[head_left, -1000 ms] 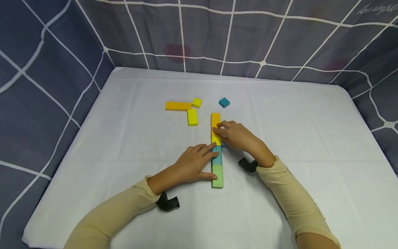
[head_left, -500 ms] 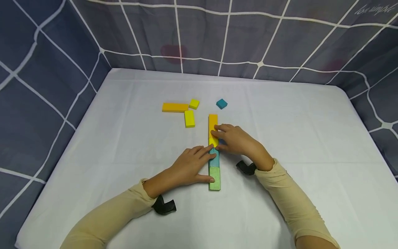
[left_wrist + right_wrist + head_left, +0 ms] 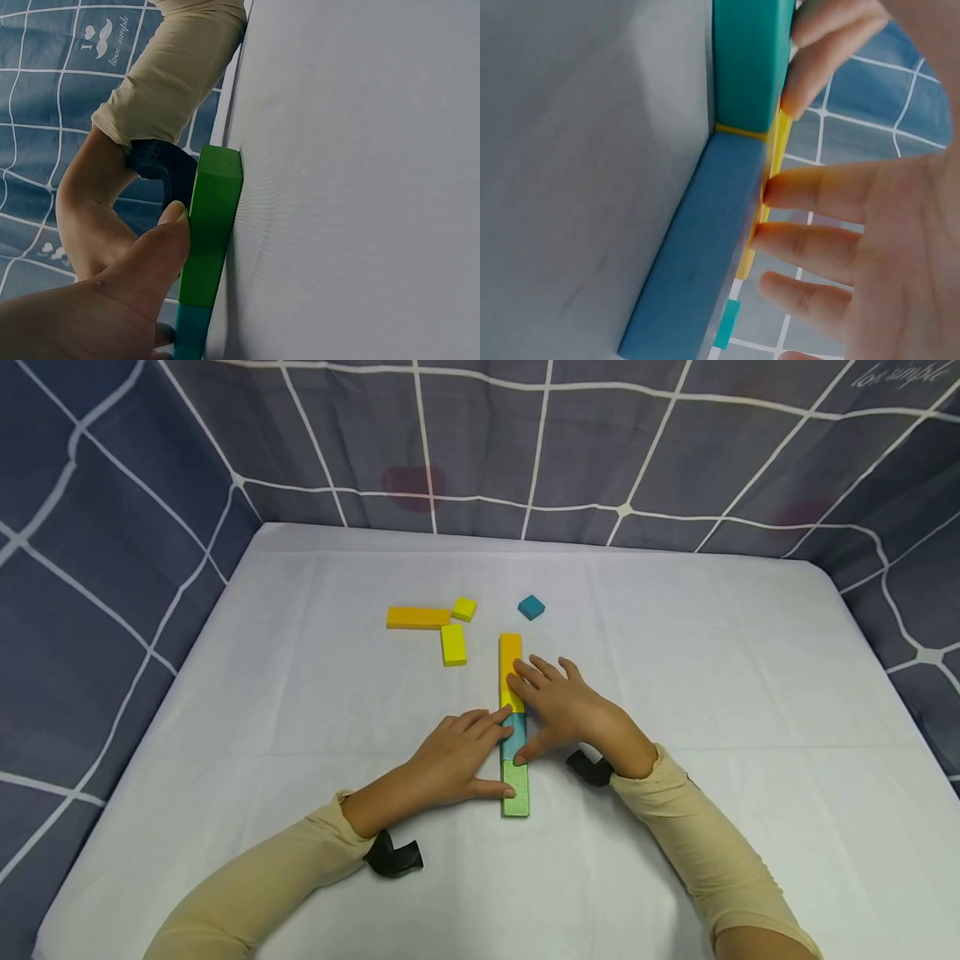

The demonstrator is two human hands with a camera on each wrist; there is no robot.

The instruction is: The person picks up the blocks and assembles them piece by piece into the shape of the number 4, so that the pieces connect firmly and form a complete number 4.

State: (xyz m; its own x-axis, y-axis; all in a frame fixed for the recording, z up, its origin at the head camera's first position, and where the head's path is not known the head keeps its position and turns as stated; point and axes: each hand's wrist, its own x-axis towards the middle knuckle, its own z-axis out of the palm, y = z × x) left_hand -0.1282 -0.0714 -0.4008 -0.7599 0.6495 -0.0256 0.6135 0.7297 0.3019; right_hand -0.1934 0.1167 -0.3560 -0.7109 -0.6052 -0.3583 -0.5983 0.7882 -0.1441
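The right grip (image 3: pixel 566 710) has just spread wide, its thumb down where the teal block (image 3: pixel 513 746) meets the green block (image 3: pixel 517 806), so it and the spread left grip (image 3: pixel 453 764) seem to steady the row (image 3: pixel 519 721) between them.

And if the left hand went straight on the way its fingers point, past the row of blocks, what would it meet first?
Most likely the right hand, which reaches over the row of blocks from the other side; depth is hard to judge from above.
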